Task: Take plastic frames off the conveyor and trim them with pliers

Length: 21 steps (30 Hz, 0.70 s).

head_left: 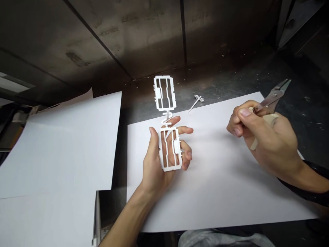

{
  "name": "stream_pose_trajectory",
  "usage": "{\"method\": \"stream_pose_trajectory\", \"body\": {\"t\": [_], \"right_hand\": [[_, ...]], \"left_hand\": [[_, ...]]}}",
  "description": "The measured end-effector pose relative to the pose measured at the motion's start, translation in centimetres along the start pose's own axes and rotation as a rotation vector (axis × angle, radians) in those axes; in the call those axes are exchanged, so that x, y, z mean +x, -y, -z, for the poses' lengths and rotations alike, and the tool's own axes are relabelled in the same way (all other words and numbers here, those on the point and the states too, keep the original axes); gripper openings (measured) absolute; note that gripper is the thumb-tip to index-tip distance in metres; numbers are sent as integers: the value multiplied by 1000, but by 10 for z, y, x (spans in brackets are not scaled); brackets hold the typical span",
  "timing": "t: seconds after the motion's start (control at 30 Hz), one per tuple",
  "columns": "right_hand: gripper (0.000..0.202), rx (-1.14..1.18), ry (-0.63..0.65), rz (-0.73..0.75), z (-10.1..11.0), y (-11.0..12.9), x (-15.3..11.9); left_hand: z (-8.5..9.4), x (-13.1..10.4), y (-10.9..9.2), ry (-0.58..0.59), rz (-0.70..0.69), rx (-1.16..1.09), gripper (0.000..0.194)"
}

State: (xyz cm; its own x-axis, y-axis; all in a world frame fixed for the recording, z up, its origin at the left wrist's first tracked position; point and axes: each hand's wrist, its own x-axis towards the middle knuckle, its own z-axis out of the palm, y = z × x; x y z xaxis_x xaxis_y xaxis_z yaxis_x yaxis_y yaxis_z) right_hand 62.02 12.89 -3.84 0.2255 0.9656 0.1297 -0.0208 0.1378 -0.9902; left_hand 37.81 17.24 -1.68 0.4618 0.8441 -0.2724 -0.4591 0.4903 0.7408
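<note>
My left hand (154,161) holds a white plastic part (177,145) made of two slotted rectangular frames joined by a curled sprue. The lower frame rests against the palm between thumb and fingers, while the upper one stands out beyond the fingertips. Over the right side of the paper, my right hand (267,137) is closed around a pair of nippers (273,97). Their metal jaws point up and to the right, away from the white part, and the light-coloured handles are mostly hidden in the palm.
A large white sheet of paper (218,192) lies under both hands on the dark bench (303,103). A cut-off white sprue piece (197,100) lies by its far edge, with small white scraps around. More white sheets (64,144) are at the left. A metal panel (154,31) rises behind.
</note>
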Motion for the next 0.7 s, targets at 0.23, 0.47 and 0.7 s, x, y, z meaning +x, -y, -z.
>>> {"method": "stream_pose_trajectory", "body": {"t": [0.23, 0.47, 0.7], "right_hand": [[18, 65, -40, -80, -2, 5, 0], [18, 155, -31, -136, -5, 9, 3], [25, 159, -49, -201, -8, 12, 2]], "left_hand": [[3, 0, -1, 14, -8, -10, 56], [3, -2, -1, 35, -70, -32, 57], [5, 1, 0, 62, -68, -39, 60]]}}
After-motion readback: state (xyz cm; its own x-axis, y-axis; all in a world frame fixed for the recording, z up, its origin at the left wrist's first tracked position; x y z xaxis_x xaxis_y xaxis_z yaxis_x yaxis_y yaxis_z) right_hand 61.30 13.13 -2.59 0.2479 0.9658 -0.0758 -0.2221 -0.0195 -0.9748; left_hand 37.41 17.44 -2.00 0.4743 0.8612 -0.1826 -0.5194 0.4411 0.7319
